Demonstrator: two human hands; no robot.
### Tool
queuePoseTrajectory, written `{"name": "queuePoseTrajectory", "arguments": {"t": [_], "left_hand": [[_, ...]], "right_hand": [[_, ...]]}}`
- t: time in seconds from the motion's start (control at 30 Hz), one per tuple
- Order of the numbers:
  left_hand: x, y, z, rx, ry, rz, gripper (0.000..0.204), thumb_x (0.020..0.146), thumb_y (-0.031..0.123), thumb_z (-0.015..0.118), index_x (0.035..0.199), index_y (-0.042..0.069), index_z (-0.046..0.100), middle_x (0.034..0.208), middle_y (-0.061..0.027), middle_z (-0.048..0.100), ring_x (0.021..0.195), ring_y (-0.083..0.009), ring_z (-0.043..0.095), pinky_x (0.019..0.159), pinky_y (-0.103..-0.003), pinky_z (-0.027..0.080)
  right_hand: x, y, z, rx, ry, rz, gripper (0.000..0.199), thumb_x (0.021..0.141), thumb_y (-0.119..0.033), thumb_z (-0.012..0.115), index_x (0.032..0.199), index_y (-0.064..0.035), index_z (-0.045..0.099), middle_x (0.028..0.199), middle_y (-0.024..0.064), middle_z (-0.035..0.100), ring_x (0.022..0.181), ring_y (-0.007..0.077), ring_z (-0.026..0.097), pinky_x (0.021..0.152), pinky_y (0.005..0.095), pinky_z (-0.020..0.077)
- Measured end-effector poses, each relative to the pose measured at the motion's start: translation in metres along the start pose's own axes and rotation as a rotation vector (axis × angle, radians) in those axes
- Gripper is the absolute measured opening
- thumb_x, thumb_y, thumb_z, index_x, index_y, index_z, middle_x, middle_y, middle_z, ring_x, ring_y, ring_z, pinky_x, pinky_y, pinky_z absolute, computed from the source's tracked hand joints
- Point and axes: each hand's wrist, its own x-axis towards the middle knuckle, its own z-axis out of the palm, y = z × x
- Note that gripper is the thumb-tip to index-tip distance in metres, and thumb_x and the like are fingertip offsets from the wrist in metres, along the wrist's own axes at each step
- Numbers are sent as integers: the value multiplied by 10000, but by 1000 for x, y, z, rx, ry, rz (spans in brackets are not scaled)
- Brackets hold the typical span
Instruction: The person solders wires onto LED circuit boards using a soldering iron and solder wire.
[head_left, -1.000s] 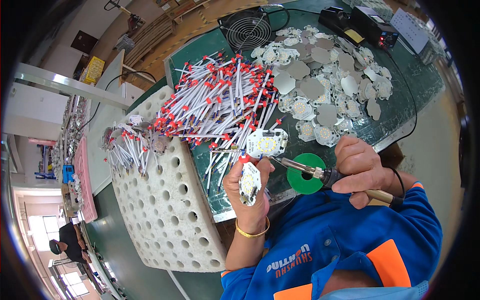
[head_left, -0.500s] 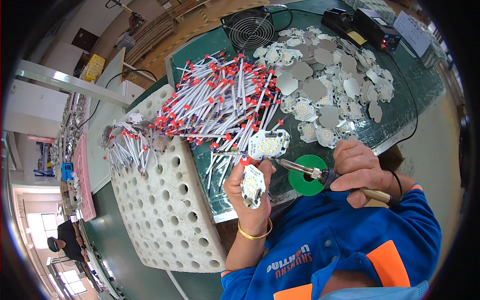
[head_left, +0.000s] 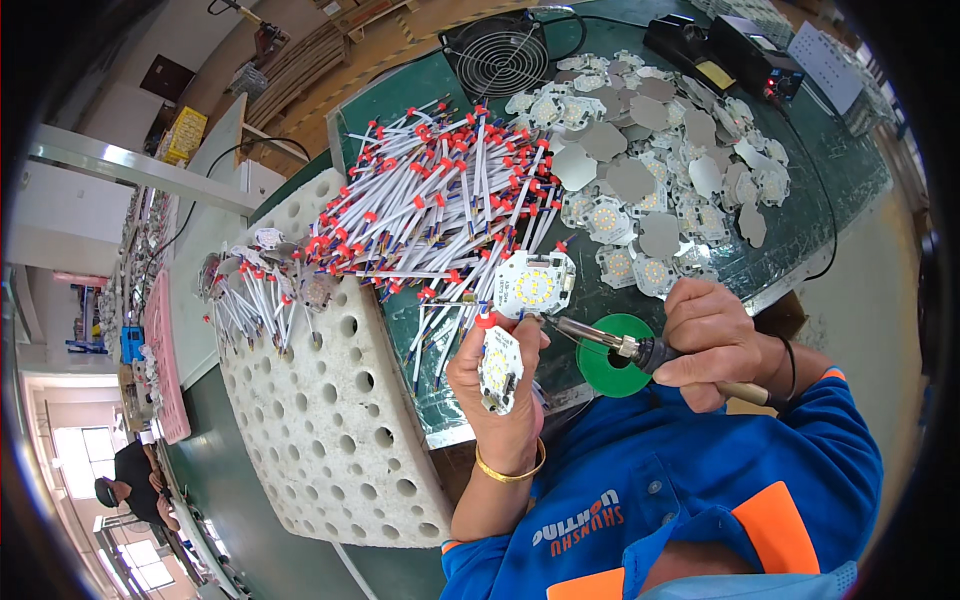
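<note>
My left hand is closed around a white LED board with yellow chips. A second LED board sits just beyond its fingertips; whether the fingers grip this one too is hard to see. By the thumb, a red-collared white wire lies against the boards. In my right hand is a soldering iron, held by its handle, its tip pointing left close to the far board's lower edge. Beneath the iron rests a green spool, partly covered by it.
White wires with red collars form a large pile on the green table. Right of them lie LED boards and grey discs. A black fan and soldering station stand behind. At left, a white perforated block carries wired boards.
The two boards and my left fingers have shifted slightly left, the far board tilting a little. The soldering iron and my right hand have moved slightly left as well.
</note>
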Motion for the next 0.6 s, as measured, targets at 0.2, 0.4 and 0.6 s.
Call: {"name": "queuePoseTrajectory", "arguments": {"t": [0.2, 0.4, 0.6], "left_hand": [[2, -3, 2, -3, 18, -26, 49, 773, -10, 582, 790, 3, 539, 656, -51, 521, 517, -55, 368, 470, -181, 282], [3, 0, -3, -80, -78, -148, 31, 792, 4, 572, 811, 21, 554, 663, -44, 508, 530, -75, 380, 485, -196, 299], [3, -3, -4, -119, -167, -198, 38, 791, -2, 572, 823, 14, 560, 624, -19, 483, 518, -78, 368, 477, -201, 283]], "right_hand": [[3, -1, -2, -95, -82, -58, 202, 653, -29, 591, 853, -60, 600, 552, -2, 439, 449, 149, 448, 498, 271, 391], [4, -3, -11, 221, -26, 121, 189, 875, -229, 476, 904, -65, 565, 590, 30, 440, 507, 189, 465, 504, 328, 402], [18, 7, -16, -10, 44, 80, 259, 831, -259, 565, 940, -27, 594, 635, 67, 481, 512, 220, 482, 473, 328, 372]]}}
